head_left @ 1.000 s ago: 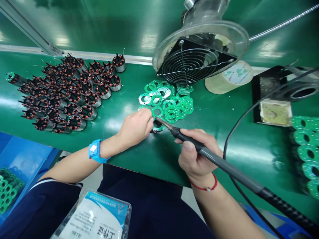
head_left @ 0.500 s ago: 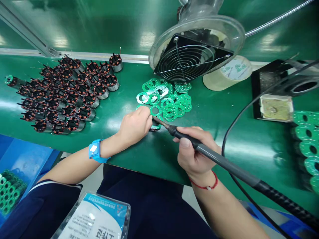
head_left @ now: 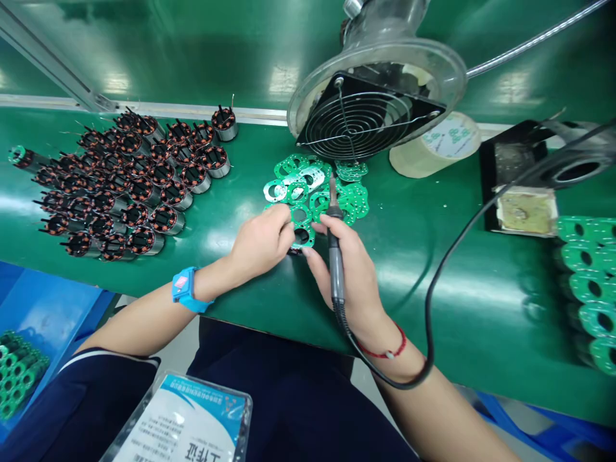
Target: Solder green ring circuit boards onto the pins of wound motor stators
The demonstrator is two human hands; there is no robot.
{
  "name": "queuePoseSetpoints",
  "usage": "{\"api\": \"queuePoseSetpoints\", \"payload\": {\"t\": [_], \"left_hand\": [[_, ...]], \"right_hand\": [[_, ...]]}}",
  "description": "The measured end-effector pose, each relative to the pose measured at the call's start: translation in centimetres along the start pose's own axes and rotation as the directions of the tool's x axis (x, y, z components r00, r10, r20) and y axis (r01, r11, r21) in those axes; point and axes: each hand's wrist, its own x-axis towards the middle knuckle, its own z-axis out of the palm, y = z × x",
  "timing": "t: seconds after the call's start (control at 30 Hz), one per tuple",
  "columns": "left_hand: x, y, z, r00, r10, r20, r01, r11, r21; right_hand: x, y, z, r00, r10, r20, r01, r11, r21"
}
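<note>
My left hand (head_left: 264,239) is closed, its fingertips against the left side of a ring-shaped green circuit board (head_left: 302,239); whatever they pinch is hidden. Dark metal shows under that board's front edge, probably a motor stator like those standing at the left. In my right hand (head_left: 353,276) is a soldering iron (head_left: 335,256), its tip pointing up and away from me. The right thumb and a fingertip reach to the right side of the same board. Just beyond both hands lies a loose pile of green ring-shaped circuit boards (head_left: 353,199).
Many copper-wound motor stators (head_left: 142,189) stand at the left. A fan in a clear hood (head_left: 356,122) overhangs the pile. Behind it are a tape roll (head_left: 433,147) and a soldering iron stand with sponge (head_left: 525,210). Stacked boards (head_left: 594,289) line the right; the iron's cord (head_left: 428,321) crosses my right wrist.
The soldering iron has swung from pointing left at the board to pointing upward, clear of it. My right hand has moved left to the board. My left hand stays almost still.
</note>
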Motion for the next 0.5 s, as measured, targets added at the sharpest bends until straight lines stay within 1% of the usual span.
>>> {"api": "queuePoseSetpoints", "payload": {"t": [0.07,0.1,0.17,0.23,0.27,0.3,0.37,0.5], "left_hand": [[0.1,-0.6,-0.3,0.999,-0.017,0.03,0.023,0.978,-0.206],[0.1,-0.9,-0.5,0.998,0.001,0.061,0.017,0.954,-0.298],[-0.1,-1.6,-0.7,0.983,0.115,0.144,-0.048,0.914,-0.402],[-0.3,-2.0,-0.7,0.943,0.254,0.215,-0.159,0.911,-0.381],[-0.4,-2.1,-0.5,0.927,0.296,0.232,-0.208,0.918,-0.338],[-0.5,-2.1,-0.3,0.921,0.316,0.229,-0.246,0.926,-0.287],[-0.8,-2.0,0.2,0.929,0.318,0.187,-0.282,0.939,-0.196],[-1.2,-1.6,1.0,0.954,0.286,0.096,-0.281,0.958,-0.062]], "right_hand": [[0.0,-0.1,0.2,1.0,0.029,-0.005,-0.029,1.0,0.005],[-0.1,-0.1,0.2,0.999,0.038,-0.013,-0.038,0.999,0.007],[-0.2,-0.2,0.3,0.998,0.053,-0.026,-0.053,0.999,0.005],[-0.2,-0.3,0.3,0.997,0.067,-0.025,-0.067,0.998,-0.004],[-0.2,-0.3,0.2,0.997,0.072,-0.026,-0.073,0.997,-0.013],[-0.2,-0.4,0.2,0.997,0.073,-0.033,-0.074,0.997,-0.027],[-0.1,-0.5,0.2,0.998,0.047,-0.051,-0.051,0.995,-0.081],[-0.1,-0.8,0.3,0.997,-0.046,-0.068,0.029,0.973,-0.227]]}}
